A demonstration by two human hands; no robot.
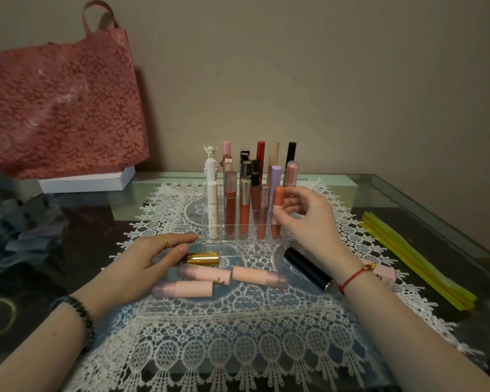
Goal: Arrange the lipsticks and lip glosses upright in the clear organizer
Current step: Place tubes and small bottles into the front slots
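Note:
A clear organizer [210,244] stands on a lace mat with several lipsticks and glosses upright in it. My right hand [309,219] pinches an orange-capped gloss [277,199] that stands in the front row's right end. My left hand [150,258] lies flat on the mat, fingertips touching a gold lipstick [204,258] that lies on its side before the organizer. Three pink tubes [204,274] [259,276] [184,288] lie nearby. A black tube [309,268] lies under my right wrist, and a pink box-shaped lipstick [385,274] shows beyond the wrist.
The white lace mat [238,335] covers the middle of a glass table [379,188]. A red floral bag [65,108] stands on a white box [88,182] at the back left. Yellow strips [416,258] lie at the right edge. Grey cloth [20,230] sits left.

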